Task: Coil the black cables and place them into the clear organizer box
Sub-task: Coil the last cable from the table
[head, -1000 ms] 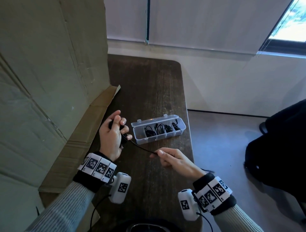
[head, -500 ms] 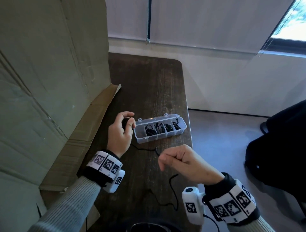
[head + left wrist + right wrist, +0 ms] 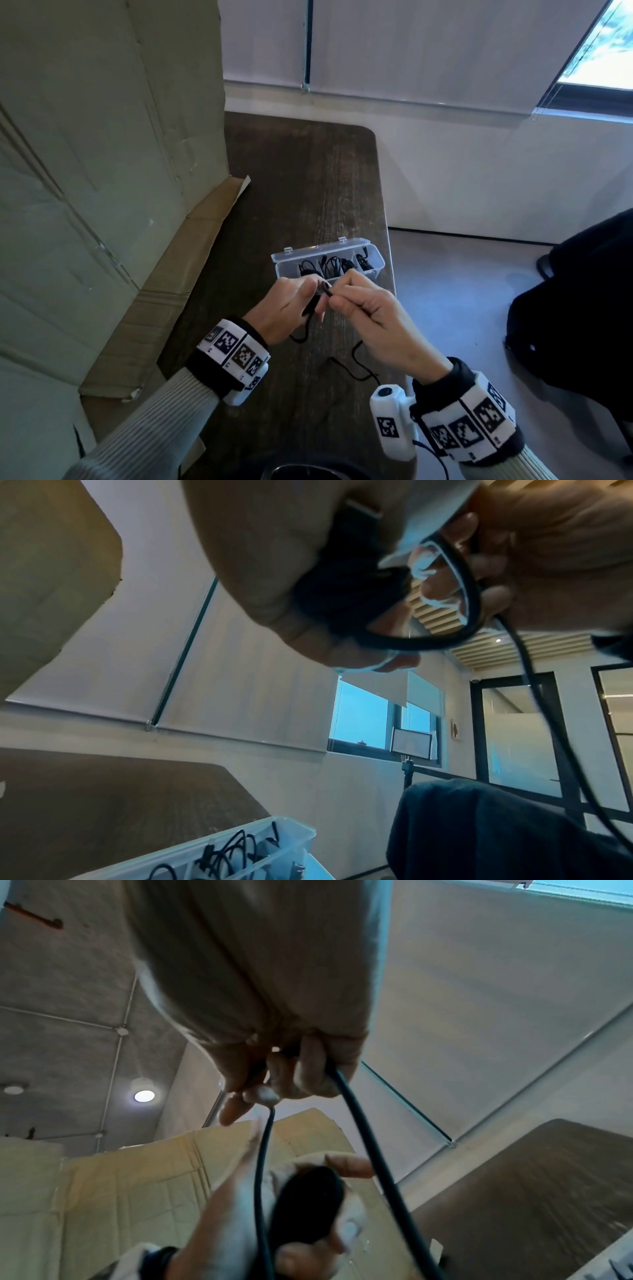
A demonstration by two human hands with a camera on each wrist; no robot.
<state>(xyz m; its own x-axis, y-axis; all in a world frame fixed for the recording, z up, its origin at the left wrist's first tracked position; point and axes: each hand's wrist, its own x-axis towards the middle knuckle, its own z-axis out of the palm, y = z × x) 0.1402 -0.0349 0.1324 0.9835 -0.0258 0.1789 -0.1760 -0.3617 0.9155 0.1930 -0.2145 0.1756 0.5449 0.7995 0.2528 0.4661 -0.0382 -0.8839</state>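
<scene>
A thin black cable [image 3: 356, 371] runs from both hands down onto the dark table [image 3: 301, 178]. My left hand [image 3: 291, 305] grips the cable's thick black end [image 3: 304, 1204] and a loop of cable [image 3: 445, 631]. My right hand [image 3: 356, 301] pinches the cable [image 3: 363, 1139] just beside the left hand, in front of the clear organizer box [image 3: 329, 265]. The box [image 3: 219, 850] lies open with coiled black cables in its compartments.
A big cardboard sheet [image 3: 96, 154] leans along the table's left side, its flap [image 3: 191, 253] lying on the tabletop. The table's right edge runs just past the box. A dark bag or garment [image 3: 575, 308] sits on the floor at the right.
My right hand has swung up and left to meet the left hand with the cable. The left hand has dropped back from the box's left end. Slack cable now trails below the right wrist.
</scene>
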